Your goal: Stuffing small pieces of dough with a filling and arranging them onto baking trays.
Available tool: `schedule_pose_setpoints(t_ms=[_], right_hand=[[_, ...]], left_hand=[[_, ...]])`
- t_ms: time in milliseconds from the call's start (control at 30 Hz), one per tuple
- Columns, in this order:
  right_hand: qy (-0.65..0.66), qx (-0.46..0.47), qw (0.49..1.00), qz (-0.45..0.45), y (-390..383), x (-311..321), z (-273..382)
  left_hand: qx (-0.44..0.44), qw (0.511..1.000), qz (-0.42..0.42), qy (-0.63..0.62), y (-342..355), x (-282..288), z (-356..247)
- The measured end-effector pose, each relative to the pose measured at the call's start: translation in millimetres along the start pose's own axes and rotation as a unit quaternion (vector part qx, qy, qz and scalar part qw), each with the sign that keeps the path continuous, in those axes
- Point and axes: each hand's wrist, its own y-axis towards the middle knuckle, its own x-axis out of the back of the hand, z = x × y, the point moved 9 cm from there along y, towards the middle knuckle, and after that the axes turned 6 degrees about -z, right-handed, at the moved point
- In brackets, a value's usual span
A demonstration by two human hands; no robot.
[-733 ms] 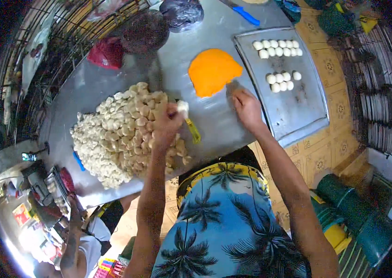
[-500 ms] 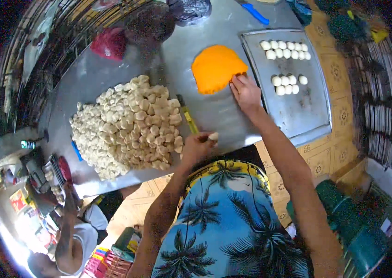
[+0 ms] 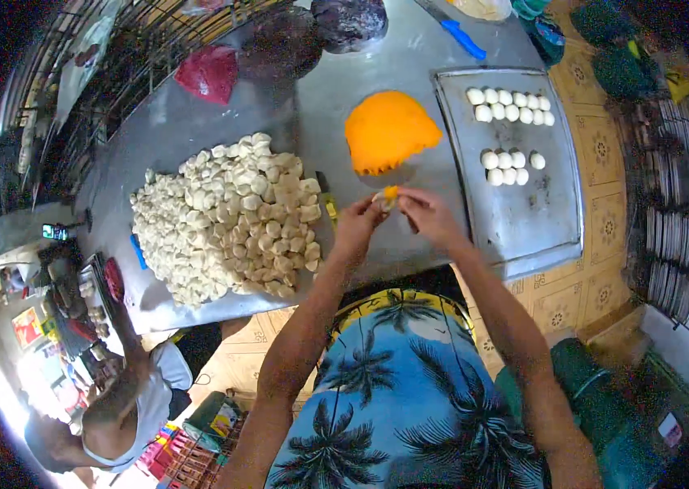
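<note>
My left hand [image 3: 358,226] is closed around a small pale piece of dough [image 3: 384,200]. Fingers pinched, my right hand [image 3: 432,218] holds a bit of orange filling [image 3: 392,192] against that dough. Just beyond both hands lies a flattened mass of the same orange filling [image 3: 390,130], its near edge ragged. A big heap of pale dough pieces [image 3: 230,216] covers the table to the left. Beside the heap, close to my left hand, a yellow-handled tool [image 3: 331,208] is partly hidden.
On the right, a metal tray [image 3: 516,220] carries rows of round white balls [image 3: 507,167]. A blue-handled knife [image 3: 464,39] lies at the far side. Dark bags [image 3: 350,23] and a red bag [image 3: 207,73] stand at the back left. Another person [image 3: 128,407] works at lower left.
My right hand has come away from the orange mass, toward me, with a bit of it. My left hand has risen slightly with the dough, and both hands now meet.
</note>
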Motion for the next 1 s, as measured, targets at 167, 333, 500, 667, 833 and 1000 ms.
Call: schedule_pose_setpoints(t_ms=[167,333,500,667,833,1000], right_hand=[[-0.263,0.228,0.934,-0.076,-32,-19,-7],[0.04,0.029,0.989,-0.14,-36,4,-5],[-0.132,0.132,0.976,-0.114,-36,-6,8],[-0.005,0.012,0.998,-0.057,-31,-5,-12],[-0.016,0.081,0.996,-0.035,-16,-5,-28],[-0.166,0.115,0.979,-0.022,-6,16,-8]], left_hand=[[0.028,0.985,0.089,-0.146,2,-15,-2],[0.023,0.987,0.137,-0.084,-11,-10,0],[-0.103,0.962,0.252,0.028,-26,-22,-23],[-0.169,0.96,0.181,0.132,-27,-18,-26],[-0.087,0.982,0.147,0.079,-19,-19,-19],[-0.155,0.97,0.113,0.151,-27,-36,-29]])
